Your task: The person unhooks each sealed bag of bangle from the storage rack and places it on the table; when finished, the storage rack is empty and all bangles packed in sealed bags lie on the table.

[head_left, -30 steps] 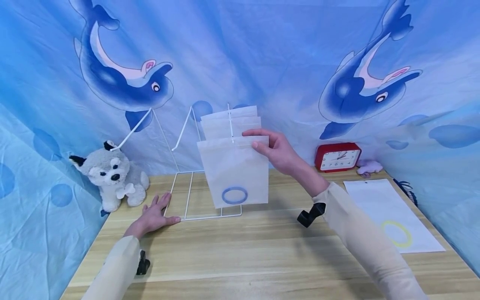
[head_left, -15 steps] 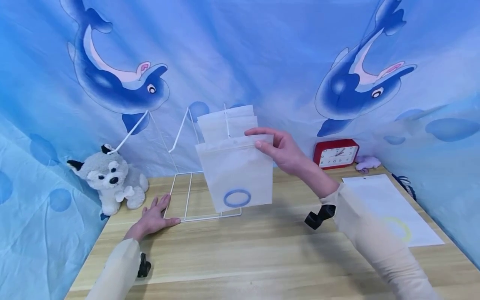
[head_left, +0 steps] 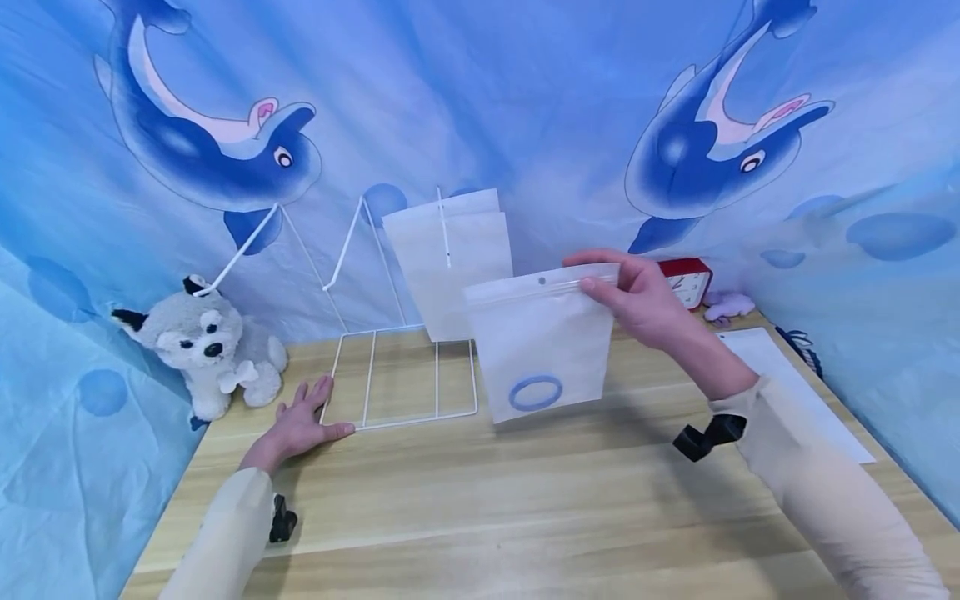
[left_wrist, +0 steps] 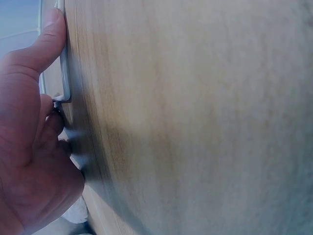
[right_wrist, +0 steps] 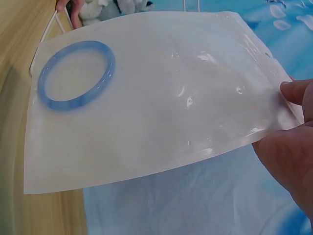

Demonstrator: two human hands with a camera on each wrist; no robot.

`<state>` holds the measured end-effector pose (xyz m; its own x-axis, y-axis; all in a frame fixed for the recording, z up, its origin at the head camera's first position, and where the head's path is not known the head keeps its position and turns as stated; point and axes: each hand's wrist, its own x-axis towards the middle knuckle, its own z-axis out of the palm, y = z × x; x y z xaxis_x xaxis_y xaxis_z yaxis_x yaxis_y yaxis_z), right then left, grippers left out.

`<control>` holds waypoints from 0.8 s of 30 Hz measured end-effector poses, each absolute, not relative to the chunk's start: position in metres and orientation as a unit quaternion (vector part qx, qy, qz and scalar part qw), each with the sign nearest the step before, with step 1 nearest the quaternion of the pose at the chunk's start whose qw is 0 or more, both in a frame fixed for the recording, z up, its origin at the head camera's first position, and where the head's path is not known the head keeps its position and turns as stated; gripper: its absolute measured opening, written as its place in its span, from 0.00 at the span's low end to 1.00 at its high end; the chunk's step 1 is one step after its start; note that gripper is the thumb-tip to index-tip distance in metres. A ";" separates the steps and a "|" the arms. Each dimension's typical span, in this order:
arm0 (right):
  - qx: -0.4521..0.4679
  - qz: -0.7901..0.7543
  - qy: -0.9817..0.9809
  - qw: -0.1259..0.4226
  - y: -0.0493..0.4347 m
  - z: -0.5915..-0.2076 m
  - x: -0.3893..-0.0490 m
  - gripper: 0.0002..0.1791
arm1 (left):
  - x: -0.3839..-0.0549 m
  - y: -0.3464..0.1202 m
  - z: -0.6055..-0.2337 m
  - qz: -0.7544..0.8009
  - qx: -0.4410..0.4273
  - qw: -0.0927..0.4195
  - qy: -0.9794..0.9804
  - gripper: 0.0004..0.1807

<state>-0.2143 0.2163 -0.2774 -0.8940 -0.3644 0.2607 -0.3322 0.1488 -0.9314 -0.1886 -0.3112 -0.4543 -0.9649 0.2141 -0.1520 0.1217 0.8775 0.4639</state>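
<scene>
My right hand [head_left: 637, 296] pinches the top right corner of a white zip bag [head_left: 543, 337] between thumb and fingers. Through its side shows a blue bangle [right_wrist: 44, 83] lying near the bottom. The bag hangs in the air, its punched hole visible and away from any hook. My left hand [head_left: 298, 421] rests at the front left corner of a white wire rack [head_left: 412, 422], fingers spread and thumb along the front wire. Two more white bags [head_left: 468, 258] hang on the rack's right hook; the other two hooks carry nothing.
A grey plush husky [head_left: 206, 342] sits left of the rack. At the back right stand a red alarm clock [head_left: 686, 282] and a small purple toy [head_left: 727, 307]. Another white bag [head_left: 802, 392] lies on the wooden table [head_left: 450, 517], partly behind the right forearm.
My right hand has drawn the bag with the bangle off the right hook and moved it to the right. The left hand has stayed on the rack's corner. The view has shifted slightly.
</scene>
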 end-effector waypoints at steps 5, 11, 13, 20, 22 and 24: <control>-0.234 -0.625 0.745 0.004 0.243 -0.283 -0.211 0.16 | -0.188 -0.311 -0.453 0.225 0.087 0.099 0.965 0.60; -0.206 -0.658 0.724 0.018 0.271 -0.293 -0.199 0.15 | -0.188 -0.313 -0.457 0.235 0.092 0.091 0.963 0.61; -0.189 -0.660 0.727 0.020 0.278 -0.297 -0.194 0.16 | -0.186 -0.313 -0.460 0.237 0.092 0.093 0.963 0.61; -0.160 -0.708 0.687 0.036 0.302 -0.309 -0.182 0.18 | -0.186 -0.312 -0.455 0.223 0.076 0.128 0.964 0.60; -0.152 -0.725 0.670 0.039 0.307 -0.307 -0.182 0.18 | -0.191 -0.312 -0.450 0.219 0.074 0.132 0.964 0.60; -0.158 -0.743 0.649 0.036 0.312 -0.305 -0.183 0.19 | -0.196 -0.313 -0.444 0.220 0.072 0.135 0.964 0.60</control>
